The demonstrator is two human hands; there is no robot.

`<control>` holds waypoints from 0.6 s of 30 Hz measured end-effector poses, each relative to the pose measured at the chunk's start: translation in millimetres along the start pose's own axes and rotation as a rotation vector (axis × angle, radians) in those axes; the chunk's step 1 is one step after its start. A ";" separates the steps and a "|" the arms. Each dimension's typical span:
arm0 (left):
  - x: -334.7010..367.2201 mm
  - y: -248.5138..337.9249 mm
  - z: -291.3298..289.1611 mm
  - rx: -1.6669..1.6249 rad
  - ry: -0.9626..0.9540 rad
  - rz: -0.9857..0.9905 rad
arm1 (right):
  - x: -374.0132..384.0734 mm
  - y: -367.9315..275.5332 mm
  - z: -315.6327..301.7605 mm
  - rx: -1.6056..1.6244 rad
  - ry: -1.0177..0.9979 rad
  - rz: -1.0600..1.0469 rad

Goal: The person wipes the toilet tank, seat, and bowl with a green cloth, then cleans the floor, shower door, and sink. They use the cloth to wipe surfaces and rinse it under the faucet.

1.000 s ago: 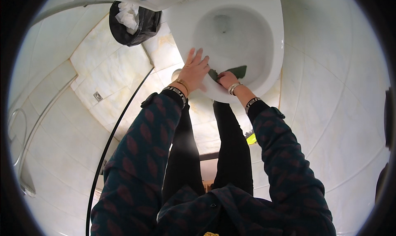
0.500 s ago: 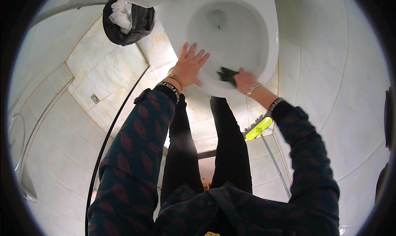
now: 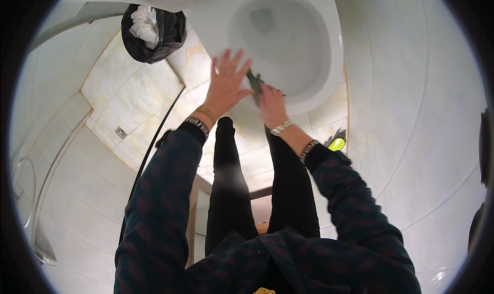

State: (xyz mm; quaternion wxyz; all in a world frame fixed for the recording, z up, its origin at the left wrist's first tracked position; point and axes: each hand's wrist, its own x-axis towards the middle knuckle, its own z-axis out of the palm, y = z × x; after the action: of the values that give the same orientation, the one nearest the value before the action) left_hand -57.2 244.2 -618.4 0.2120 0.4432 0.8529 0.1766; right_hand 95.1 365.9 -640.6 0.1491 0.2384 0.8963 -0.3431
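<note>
A white toilet fills the upper middle of the view, its bowl uncovered and a little water showing at its far end. My right hand is closed around a dark green cloth, which it holds at the near left of the rim. Part of the cloth is hidden by the fingers. Just left of it, my left hand holds nothing. Its fingers are spread over the left side of the rim, slightly blurred; whether they touch it I cannot tell.
A black-lined bin with crumpled white paper stands left of the toilet. A yellow-green mop head rests by the right wall, partly behind my right arm. A drain sits in the tiled floor at left.
My right hand has moved left with the green cloth, from the near right rim to beside my left hand. My left hand has shifted slightly left, still spread.
</note>
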 end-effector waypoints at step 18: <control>-72.9 -34.1 28.3 -0.284 0.294 -0.599 | -17.1 -33.9 -0.3 -0.240 0.041 -0.381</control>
State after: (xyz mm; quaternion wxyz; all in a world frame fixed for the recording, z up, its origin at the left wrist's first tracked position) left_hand -28.1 168.3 -644.1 0.1886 0.1097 0.9333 0.2852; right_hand 91.5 338.4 -614.6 0.0906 0.0525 0.9623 -0.2509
